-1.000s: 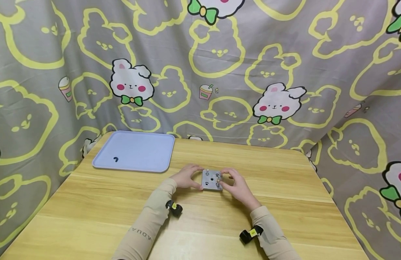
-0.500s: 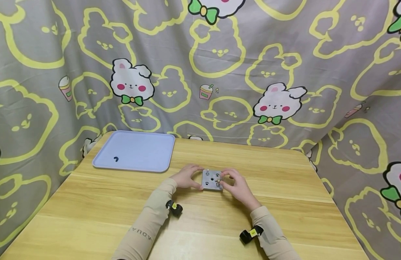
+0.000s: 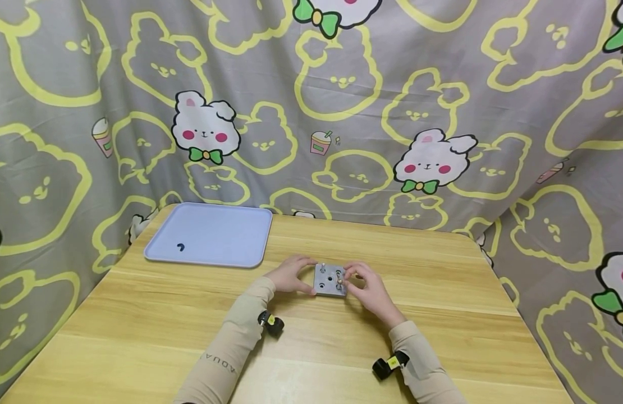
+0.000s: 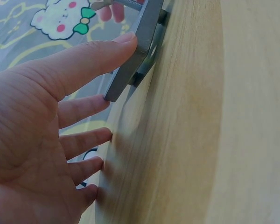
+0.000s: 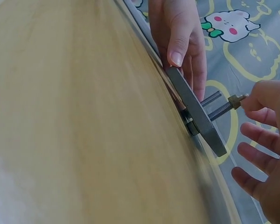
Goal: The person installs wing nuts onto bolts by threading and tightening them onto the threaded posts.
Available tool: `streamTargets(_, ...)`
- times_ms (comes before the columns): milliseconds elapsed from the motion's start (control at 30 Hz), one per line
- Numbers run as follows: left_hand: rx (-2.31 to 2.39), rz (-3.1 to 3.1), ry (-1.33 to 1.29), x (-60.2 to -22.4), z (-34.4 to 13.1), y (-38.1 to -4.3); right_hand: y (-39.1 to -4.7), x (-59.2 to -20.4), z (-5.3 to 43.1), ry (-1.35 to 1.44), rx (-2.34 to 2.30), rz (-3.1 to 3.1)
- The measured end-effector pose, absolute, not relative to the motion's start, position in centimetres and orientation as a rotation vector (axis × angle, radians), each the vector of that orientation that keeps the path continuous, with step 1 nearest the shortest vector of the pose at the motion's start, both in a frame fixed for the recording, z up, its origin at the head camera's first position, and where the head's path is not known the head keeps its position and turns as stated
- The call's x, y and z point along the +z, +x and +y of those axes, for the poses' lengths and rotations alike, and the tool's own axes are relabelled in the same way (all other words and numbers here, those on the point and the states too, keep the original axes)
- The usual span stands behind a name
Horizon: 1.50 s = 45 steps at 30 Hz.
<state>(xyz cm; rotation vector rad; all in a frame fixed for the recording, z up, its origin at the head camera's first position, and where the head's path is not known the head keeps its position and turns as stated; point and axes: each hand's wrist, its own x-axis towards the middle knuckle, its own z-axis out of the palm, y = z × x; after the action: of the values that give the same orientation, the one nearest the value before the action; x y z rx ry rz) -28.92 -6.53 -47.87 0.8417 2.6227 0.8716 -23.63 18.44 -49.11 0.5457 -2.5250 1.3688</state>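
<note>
A square grey metal plate (image 3: 324, 288) with several holes lies near the middle of the table, and two threaded bolts stand up through it. Its left side is held by my left hand (image 3: 289, 275), the thumb (image 4: 126, 39) on the near edge and the index finger at the far edge. In the right wrist view, bolt heads (image 5: 192, 128) show under the plate, and a brass-coloured nut (image 5: 234, 101) sits near the top of the nearer bolt (image 5: 220, 112). My right hand (image 3: 371, 290) pinches at this nut with thumb and index finger; the other fingers are spread.
A light blue tray (image 3: 225, 235) stands at the back left of the wooden table (image 3: 311, 348), with a small dark curved piece (image 3: 181, 247) in it. A patterned curtain (image 3: 271, 67) hangs behind the table and along its sides.
My right thumb and index finger have shifted slightly at the brass-coloured nut, uncovering more of it. The left hand and the plate have stayed in place.
</note>
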Motion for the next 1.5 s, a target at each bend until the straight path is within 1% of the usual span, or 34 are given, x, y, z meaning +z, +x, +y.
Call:
streamTargets(333, 0.871, 2.629, 0.833, -48.10, -6.54, -28.84, -23.51, -49.50, 18.42, 0.637, 1.274, -2.555)
streamTargets(633, 0.877, 2.621, 0.828, -48.22, -6.50, -28.85, -23.44, -49.64, 18.25, 0.573, 1.338, -2.568)
streamTargets(933, 0.853, 2.618, 0.805, -48.41, -6.59, -29.14, -23.38, -49.43, 18.27, 0.571, 1.412, -2.495)
streamTargets(1233, 0.840, 2.619, 0.807, -47.95, -6.51, -29.09, -23.42, -49.23, 18.28, 0.550, 1.387, -2.527)
streamTargets(1500, 0.850, 2.621, 0.801, -48.17, -6.43, -29.06, -23.42, -49.31, 18.51, 0.607, 1.289, -2.578)
